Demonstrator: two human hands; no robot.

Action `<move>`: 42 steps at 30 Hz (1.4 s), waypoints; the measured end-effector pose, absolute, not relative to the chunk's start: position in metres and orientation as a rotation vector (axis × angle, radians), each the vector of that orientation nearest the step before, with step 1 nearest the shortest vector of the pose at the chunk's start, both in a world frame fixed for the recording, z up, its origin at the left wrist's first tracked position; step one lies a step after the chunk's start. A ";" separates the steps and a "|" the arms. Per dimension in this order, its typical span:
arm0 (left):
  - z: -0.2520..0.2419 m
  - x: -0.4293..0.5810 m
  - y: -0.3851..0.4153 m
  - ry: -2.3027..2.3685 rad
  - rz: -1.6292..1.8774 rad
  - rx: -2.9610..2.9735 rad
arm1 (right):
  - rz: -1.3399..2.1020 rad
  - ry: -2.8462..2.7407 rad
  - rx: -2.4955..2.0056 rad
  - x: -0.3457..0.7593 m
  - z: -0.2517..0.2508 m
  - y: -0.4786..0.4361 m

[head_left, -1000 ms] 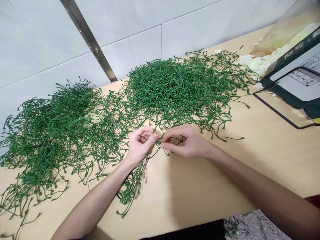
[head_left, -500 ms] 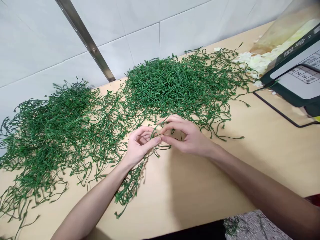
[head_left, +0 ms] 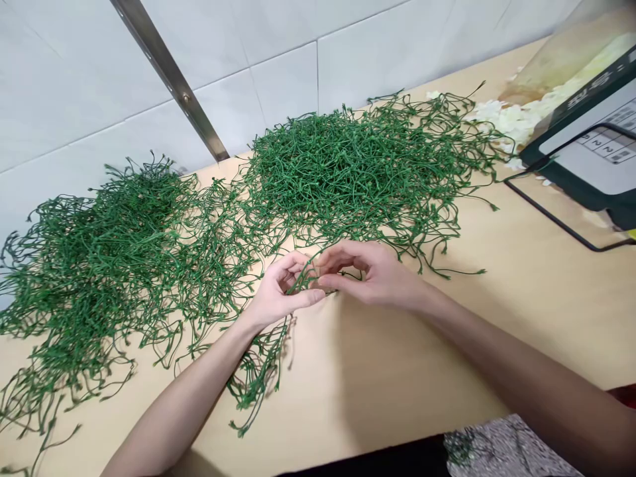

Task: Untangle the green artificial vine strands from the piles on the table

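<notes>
Thin green artificial stems [head_left: 304, 273] run between my two hands over the middle of the table. My left hand [head_left: 279, 291] curls its fingers round them, its thumb stretched toward the right. Facing it, my right hand [head_left: 370, 273] pinches at the stems with thumb and fingertips; the exact spot it grips is too small to make out. Below my left wrist lies a small cluster of green stems [head_left: 258, 371]. A large heap of green stems [head_left: 342, 165] rises just beyond my hands, and another heap [head_left: 99, 265] spreads out on the left.
The wooden table [head_left: 412, 384] meets a tiled wall [head_left: 288, 73] with a metal strip [head_left: 171, 83] on it. At the right are white petals [head_left: 517, 119], a dark green printed box or sign [head_left: 591, 146] and a black wire frame [head_left: 551, 215].
My left thumb has lifted away from the right fingertips and lowered slightly. The right fingers have drawn closer together on the stems. The heaps stay as they were.
</notes>
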State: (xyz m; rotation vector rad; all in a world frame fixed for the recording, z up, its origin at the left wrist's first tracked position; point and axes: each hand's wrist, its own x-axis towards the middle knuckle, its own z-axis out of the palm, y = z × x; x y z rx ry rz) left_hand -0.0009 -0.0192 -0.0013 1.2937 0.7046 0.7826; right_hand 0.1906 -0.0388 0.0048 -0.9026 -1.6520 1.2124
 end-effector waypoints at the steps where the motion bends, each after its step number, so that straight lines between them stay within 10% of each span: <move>1: -0.002 -0.002 -0.019 0.704 0.769 1.298 | 1.271 -1.616 -0.887 0.190 0.005 -0.039; 23: -0.004 -0.003 -0.020 0.717 0.630 1.258 | 1.503 -1.617 -0.922 0.196 0.000 -0.034; 42: -0.001 -0.004 -0.022 0.666 0.586 1.309 | 1.026 -2.105 -0.899 0.194 0.009 -0.043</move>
